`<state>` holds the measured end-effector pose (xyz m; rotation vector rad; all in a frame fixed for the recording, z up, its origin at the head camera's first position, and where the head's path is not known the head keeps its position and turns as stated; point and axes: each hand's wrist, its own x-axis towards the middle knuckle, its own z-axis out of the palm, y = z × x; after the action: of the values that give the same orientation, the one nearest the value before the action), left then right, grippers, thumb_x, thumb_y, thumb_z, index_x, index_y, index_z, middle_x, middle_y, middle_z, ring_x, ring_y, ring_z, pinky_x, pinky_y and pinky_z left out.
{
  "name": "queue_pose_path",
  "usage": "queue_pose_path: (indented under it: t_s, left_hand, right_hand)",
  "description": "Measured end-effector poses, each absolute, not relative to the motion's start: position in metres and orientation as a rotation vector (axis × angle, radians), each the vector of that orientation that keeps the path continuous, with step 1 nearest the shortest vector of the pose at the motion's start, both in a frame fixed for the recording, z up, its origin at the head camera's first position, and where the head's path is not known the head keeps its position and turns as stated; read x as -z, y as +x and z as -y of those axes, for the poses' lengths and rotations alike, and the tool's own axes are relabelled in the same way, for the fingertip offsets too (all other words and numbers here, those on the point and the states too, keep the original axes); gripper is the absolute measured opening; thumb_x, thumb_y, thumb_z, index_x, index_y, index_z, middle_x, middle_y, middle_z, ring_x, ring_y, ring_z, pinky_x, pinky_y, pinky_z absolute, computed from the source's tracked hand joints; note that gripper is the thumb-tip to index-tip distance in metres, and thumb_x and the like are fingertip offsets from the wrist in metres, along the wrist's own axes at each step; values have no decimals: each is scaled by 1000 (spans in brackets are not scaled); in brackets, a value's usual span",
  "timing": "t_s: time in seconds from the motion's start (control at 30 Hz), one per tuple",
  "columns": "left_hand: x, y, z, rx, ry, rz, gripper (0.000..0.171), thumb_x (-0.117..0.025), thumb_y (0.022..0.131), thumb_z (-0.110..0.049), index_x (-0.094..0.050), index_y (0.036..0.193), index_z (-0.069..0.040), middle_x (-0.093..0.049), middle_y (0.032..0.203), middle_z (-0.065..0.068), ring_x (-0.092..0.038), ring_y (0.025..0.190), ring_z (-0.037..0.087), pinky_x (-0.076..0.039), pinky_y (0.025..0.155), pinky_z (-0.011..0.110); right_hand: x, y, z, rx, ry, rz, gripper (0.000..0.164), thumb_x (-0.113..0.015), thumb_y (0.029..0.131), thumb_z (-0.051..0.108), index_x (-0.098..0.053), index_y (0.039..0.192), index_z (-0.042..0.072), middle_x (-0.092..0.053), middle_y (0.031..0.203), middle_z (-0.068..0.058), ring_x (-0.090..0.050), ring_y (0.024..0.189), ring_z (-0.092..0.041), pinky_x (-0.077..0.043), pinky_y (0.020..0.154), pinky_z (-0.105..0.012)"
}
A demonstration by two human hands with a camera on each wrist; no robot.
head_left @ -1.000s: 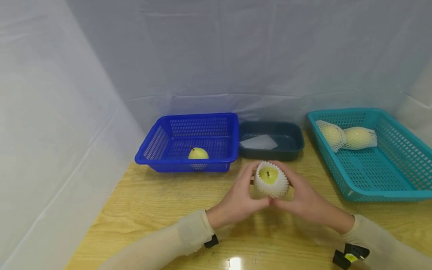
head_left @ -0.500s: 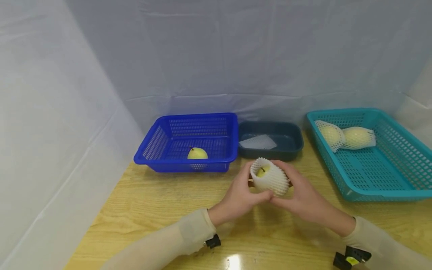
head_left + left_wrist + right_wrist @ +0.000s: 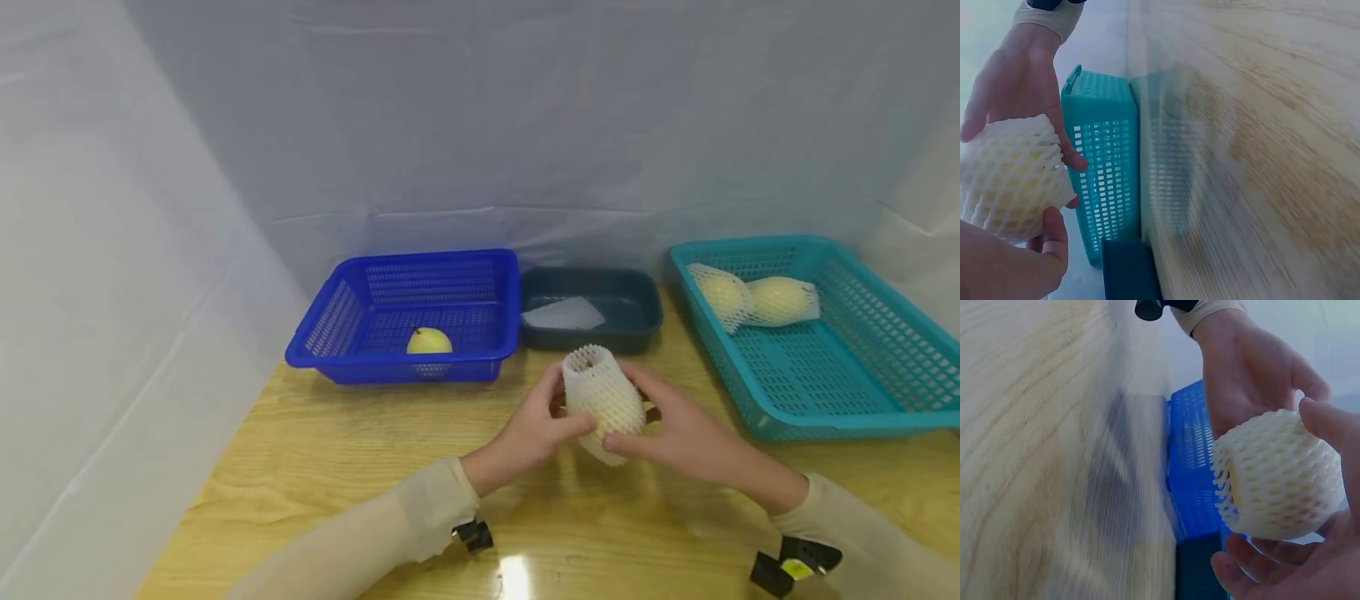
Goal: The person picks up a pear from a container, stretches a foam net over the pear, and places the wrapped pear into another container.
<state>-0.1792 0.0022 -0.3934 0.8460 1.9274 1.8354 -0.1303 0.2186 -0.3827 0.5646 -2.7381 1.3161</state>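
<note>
both hands are curled together round one foam-netted fruit (image 3: 609, 400), held in front of the dark tray (image 3: 633, 302) and, going by the wrist views, clear of the wooden table (image 3: 352, 467). the left hand (image 3: 522, 440) clasps it from the left, its thumb on the near face; the right hand (image 3: 688, 435) clasps it from the other side, its thumb lower on the mesh. with thumbs in front and fingers largely hidden behind, the grip probably supports the round body from both sides without crushing the soft net, and leaves the upper end of the sleeve free. that end tips up and away from the person, its rim uncovered by either hand, so the fit round the fruit is likely easy to adjust. the blue basket (image 3: 408, 361) stands to the left with a bare pear (image 3: 431, 340) in it, while the turquoise basket (image 3: 806, 371) on the right holds two netted fruits (image 3: 782, 301) side by side; keeping bare and wrapped fruit apart seems the reason for two baskets. the dark tray sits between them, beside the blue one, with a flat foam net (image 3: 566, 313) inside, presumably placed there to be within reach of either hand.
</note>
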Motion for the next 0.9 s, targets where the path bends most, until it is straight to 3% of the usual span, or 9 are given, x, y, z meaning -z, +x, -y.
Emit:
queue_pose_path:
  t_s: [0.23, 0.43, 0.63, 0.73, 0.9]
  left_hand:
    - [395, -181, -16, -1883, 801, -1803, 56, -62, 96, -8, -37, 146, -7, -48, 136, 16, -62, 111, 20, -55, 92, 32]
    - [395, -186, -31, -1950, 789, -1781, 43, -49, 102, -17, -43, 143, -3, -51, 136, 19, -61, 104, 15, -55, 89, 33]
    - [395, -190, -52, -1941, 688, -1806, 39, -44, 105, -26, -51, 136, -2, -60, 128, 17, -65, 106, 31, -58, 84, 43]
    - [395, -191, -64, -1893, 627, -1845, 35, -47, 105, -29, -56, 130, -5, -65, 116, 16, -66, 104, 36, -59, 76, 39]
    - [392, -191, -86, -1877, 595, -1831, 36, -46, 106, -32, -58, 126, -5, -68, 111, 21, -68, 91, 26, -57, 67, 31]
  right_hand:
    - [377, -125, -223, -1504, 403, 2744, 83, -76, 91, 32, -30, 156, 10, -57, 130, -16, -63, 105, -23, -57, 78, -34]
    - [368, -119, -232, -1563, 267, 2730, 86, -76, 90, 29, -26, 157, 7, -55, 129, -24, -64, 105, -30, -58, 73, -35]
    - [352, -112, -249, -1478, 225, 2744, 87, -74, 92, 28, -22, 157, 7, -49, 133, -24, -61, 107, -35, -58, 73, -39]
    - [343, -110, -260, -1413, 214, 2763, 85, -73, 93, 30, -22, 157, 7, -49, 134, -24, -60, 108, -35, -57, 74, -39]
    - [327, -111, -282, -1294, 155, 2794, 84, -71, 94, 34, -21, 158, 9, -49, 135, -23, -60, 110, -38, -58, 75, -42]
